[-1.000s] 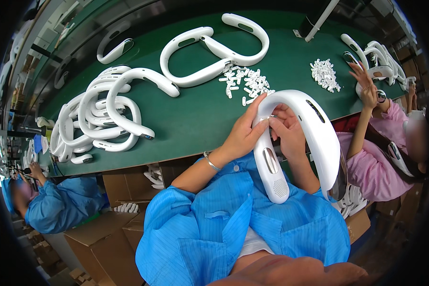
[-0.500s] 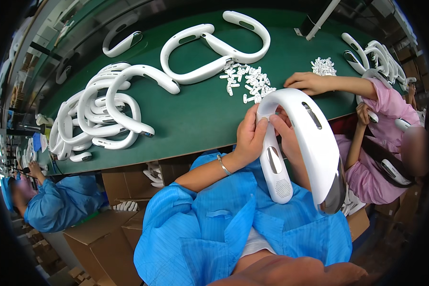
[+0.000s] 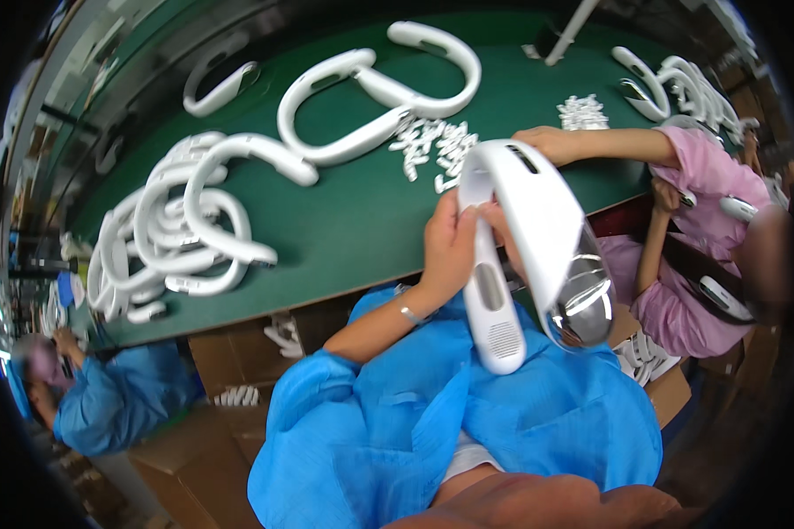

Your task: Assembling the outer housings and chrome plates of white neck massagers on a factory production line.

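Note:
I hold a white U-shaped neckband device [image 3: 538, 216] upright above my lap, its curve toward the table. One arm has an oval window and a dotted grille; the other ends in a shiny silver cap. My left hand [image 3: 450, 247] is closed round the grilled arm, thumb near the inside of the curve. Between the two arms, my right hand [image 3: 505, 236] has its fingers at the inner side of the same device; most of it is hidden behind the white shell. Small white plastic parts [image 3: 454, 152] lie loose on the table just beyond the device.
On the green table [image 3: 353, 229], a stack of white neckbands [image 3: 163, 238] lies left and two linked ones [image 3: 344, 150] lie farther back. A co-worker in pink [image 3: 715, 176] reaches in from the right, by another pile of small parts [image 3: 582, 113]. Cardboard boxes [image 3: 238, 344] stand below the table edge.
The device has tilted in my hands, so its silver cap now shows more fully. The whole view has shifted slightly. The co-worker's hand is now partly behind the device.

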A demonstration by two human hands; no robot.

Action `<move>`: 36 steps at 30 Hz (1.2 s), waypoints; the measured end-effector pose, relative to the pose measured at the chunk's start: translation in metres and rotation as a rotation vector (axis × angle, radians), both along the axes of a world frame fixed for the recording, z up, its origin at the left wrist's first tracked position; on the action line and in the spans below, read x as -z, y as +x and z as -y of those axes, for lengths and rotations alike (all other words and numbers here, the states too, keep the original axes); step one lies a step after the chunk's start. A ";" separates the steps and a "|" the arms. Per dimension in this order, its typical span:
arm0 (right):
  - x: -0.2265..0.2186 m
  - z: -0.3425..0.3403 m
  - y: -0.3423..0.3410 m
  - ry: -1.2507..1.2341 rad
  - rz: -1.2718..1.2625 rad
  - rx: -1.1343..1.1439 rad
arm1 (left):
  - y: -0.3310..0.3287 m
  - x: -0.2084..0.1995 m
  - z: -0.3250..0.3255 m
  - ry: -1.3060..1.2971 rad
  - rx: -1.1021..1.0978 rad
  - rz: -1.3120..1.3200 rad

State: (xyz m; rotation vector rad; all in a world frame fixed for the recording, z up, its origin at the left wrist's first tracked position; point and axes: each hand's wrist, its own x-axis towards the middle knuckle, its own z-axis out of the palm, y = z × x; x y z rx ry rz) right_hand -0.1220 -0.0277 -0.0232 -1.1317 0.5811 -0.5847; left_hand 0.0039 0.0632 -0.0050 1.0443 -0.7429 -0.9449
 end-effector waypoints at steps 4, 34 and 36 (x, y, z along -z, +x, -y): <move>0.019 -0.005 0.008 0.208 0.097 0.063 | 0.026 -0.006 -0.001 0.008 0.015 0.267; 0.027 0.151 -0.086 -1.556 -1.012 0.629 | 0.000 0.012 0.045 0.366 0.384 -0.560; 0.030 0.157 -0.089 -1.603 -1.025 0.609 | -0.002 0.022 0.055 0.391 0.399 -0.479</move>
